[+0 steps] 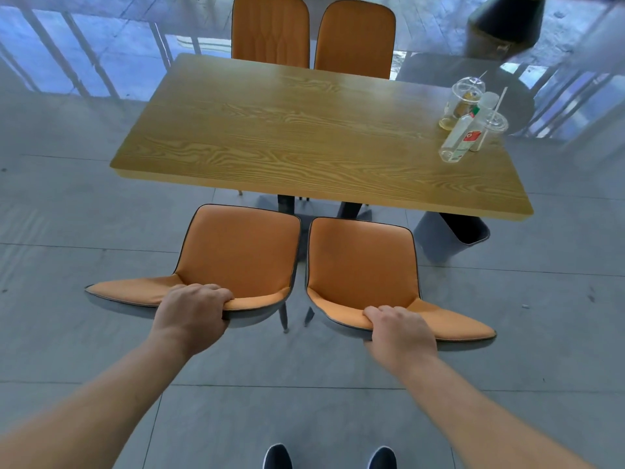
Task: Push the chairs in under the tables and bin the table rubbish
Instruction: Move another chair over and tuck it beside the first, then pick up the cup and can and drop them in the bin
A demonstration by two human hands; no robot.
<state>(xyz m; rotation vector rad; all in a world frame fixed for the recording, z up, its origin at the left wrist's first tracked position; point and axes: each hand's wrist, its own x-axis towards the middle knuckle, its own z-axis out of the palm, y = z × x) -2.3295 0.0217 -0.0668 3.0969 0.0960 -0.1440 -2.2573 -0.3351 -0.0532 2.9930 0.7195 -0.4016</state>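
Two orange chairs stand side by side on my side of a wooden table point(270, 130), their seats out in front of its near edge. My left hand point(192, 313) grips the top of the left chair's backrest point(236, 252). My right hand point(399, 330) grips the top of the right chair's backrest point(362, 262). At the table's far right corner stands rubbish: a clear domed cup point(465, 99) with a little amber liquid, a second clear lidded cup point(490, 130) with a straw, and a clear plastic bottle point(460, 138) with a red label.
Two more orange chairs point(270, 32) point(355, 38) sit tucked in on the table's far side. A grey bin point(449, 236) stands on the floor under the table's near right corner. A dark round table point(439, 67) lies beyond the rubbish. Railings line the back; grey tiles all round.
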